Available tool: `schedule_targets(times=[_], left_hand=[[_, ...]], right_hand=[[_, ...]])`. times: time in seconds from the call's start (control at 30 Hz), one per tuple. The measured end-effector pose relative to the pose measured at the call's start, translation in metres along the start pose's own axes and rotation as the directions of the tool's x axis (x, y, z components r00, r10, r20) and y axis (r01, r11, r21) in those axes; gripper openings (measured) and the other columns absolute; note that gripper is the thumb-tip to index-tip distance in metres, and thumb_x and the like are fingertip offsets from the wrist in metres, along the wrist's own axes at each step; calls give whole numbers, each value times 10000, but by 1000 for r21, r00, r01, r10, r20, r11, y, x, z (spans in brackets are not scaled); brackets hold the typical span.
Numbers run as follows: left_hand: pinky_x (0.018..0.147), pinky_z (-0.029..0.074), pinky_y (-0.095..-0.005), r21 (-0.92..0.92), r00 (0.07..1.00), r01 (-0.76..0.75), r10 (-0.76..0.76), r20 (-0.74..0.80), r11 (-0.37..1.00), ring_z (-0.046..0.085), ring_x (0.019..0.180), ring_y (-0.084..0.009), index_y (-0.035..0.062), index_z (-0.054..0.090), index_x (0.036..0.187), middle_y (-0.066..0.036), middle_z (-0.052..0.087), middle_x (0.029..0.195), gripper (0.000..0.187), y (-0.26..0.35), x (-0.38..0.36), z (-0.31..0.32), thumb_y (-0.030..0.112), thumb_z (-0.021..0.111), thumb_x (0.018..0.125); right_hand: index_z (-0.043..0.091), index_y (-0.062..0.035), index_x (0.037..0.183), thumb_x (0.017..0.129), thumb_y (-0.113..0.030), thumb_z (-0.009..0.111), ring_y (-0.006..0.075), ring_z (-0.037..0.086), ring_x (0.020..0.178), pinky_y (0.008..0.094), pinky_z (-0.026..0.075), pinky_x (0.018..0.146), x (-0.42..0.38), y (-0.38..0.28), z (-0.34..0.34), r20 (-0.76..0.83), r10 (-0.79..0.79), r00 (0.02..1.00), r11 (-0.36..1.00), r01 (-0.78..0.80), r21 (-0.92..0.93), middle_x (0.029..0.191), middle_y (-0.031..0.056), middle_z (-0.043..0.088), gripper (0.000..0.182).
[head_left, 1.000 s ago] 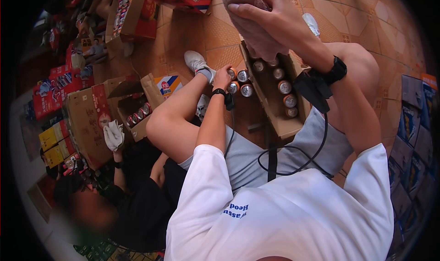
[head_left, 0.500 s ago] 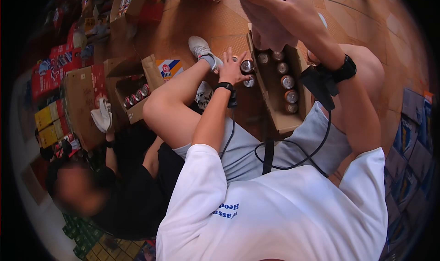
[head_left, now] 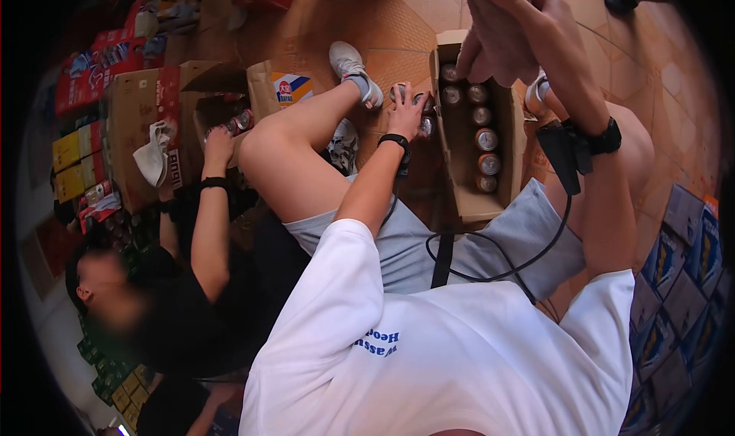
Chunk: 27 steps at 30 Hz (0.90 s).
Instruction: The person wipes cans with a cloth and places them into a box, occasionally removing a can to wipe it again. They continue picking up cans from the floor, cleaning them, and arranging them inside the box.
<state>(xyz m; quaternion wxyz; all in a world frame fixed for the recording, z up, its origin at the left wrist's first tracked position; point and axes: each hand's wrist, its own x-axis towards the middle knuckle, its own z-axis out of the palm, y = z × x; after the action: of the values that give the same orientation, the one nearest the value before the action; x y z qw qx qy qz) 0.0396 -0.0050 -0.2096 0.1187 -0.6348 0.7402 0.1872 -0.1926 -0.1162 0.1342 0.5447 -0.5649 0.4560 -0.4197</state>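
Observation:
My left hand (head_left: 404, 116) is closed around a drink can (head_left: 398, 92) on the tiled floor, just left of an open cardboard box. Two more cans stand against its fingers, one of them a silver-topped can (head_left: 426, 126). My right hand (head_left: 553, 34) grips a greyish-pink cloth (head_left: 498, 42), which hangs bunched over the far end of the cardboard box (head_left: 459, 195). Several cans (head_left: 486, 139) stand upright inside that box, in a column along its right side and a group at the far end. The cloth covers part of the box's far right corner.
At left sits a co-worker in black, one hand (head_left: 220, 141) in another carton of cans (head_left: 243, 120). A white cloth (head_left: 155, 154) lies over a brown carton there. Blue cartons (head_left: 681, 244) are stacked at right. A black cable (head_left: 547, 244) crosses my lap.
My left hand has shifted right and closed around a can from a spread pose. My right hand and the cloth have moved right. The co-worker's hand has reached into the other carton.

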Motion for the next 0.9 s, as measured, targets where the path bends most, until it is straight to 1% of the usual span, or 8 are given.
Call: schedule_targets(times=[0.4, 0.47, 0.5, 0.6, 0.73, 0.8, 0.87, 0.9], left_hand=[[1101, 451, -612, -77, 1000, -14, 13, -14, 997, 177, 1504, -524, 292, 297, 1589, -232, 179, 1631, 1221, -4, -4, -14, 387, 969, 574], [1098, 449, -579, -276, 986, 17, -61, -152, 961, 289, 1472, -497, 229, 357, 1560, -246, 242, 1610, 1061, -10, -2, -16, 433, 898, 671], [1085, 461, -537, -329, 971, 151, -202, -126, 932, 368, 1445, -467, 84, 412, 1487, -274, 343, 1559, 924, -1, -9, -45, 424, 833, 739], [1055, 487, -516, -454, 856, 485, -511, 72, 748, 517, 1336, -456, 28, 454, 1436, -281, 496, 1457, 886, -24, -2, -55, 401, 823, 722], [1028, 521, -470, -360, 776, 560, -320, 544, 746, 630, 1242, -377, -80, 433, 1442, -291, 621, 1343, 992, -68, 10, 14, 414, 845, 686], [1016, 537, -438, -370, 792, 558, -345, 503, 743, 625, 1260, -366, -116, 461, 1412, -289, 606, 1370, 964, -58, 10, 23, 380, 859, 686], [697, 619, -361, -513, 817, 575, -412, 403, 638, 736, 942, -290, -103, 480, 1327, -262, 667, 1203, 892, -66, 25, 55, 380, 903, 707], [697, 619, -361, -513, 818, 573, -409, 404, 639, 736, 942, -290, -103, 480, 1327, -262, 667, 1203, 892, -65, 26, 51, 380, 903, 707]], right_hand=[[643, -6, 1094, 946, -246, 710, 91, 604, 805, 256, 521, 691, 7, 12, 6, 14, -60, 998, 998, 60, 28, 920, 37, 662, 290], [646, -5, 1077, 945, -245, 709, 90, 601, 790, 257, 519, 679, 7, 14, 5, -13, -86, 996, 995, 86, 42, 912, 33, 661, 281], [651, -3, 1058, 943, -243, 709, 88, 598, 778, 256, 515, 670, 6, 12, 4, 8, -82, 997, 997, 82, 0, 901, 30, 661, 272], [659, 1, 1023, 938, -240, 709, 86, 596, 766, 255, 509, 659, 5, 9, 3, 30, -84, 996, 995, 85, -42, 884, 29, 662, 260], [663, 3, 1006, 935, -242, 709, 86, 596, 757, 253, 505, 653, 6, 13, 3, 18, -150, 989, 985, 151, -83, 873, 27, 662, 259], [664, 3, 1004, 933, -241, 710, 86, 594, 753, 254, 504, 650, 7, 11, 3, 25, -150, 988, 986, 151, -65, 866, 25, 660, 259], [664, 4, 1003, 931, -240, 710, 86, 593, 749, 255, 503, 647, 6, 7, 2, 22, -147, 989, 988, 147, -48, 859, 23, 658, 258], [664, 4, 1003, 932, -239, 709, 84, 590, 744, 253, 502, 645, 5, 4, 2, 23, -128, 991, 991, 129, -42, 853, 21, 655, 257]])
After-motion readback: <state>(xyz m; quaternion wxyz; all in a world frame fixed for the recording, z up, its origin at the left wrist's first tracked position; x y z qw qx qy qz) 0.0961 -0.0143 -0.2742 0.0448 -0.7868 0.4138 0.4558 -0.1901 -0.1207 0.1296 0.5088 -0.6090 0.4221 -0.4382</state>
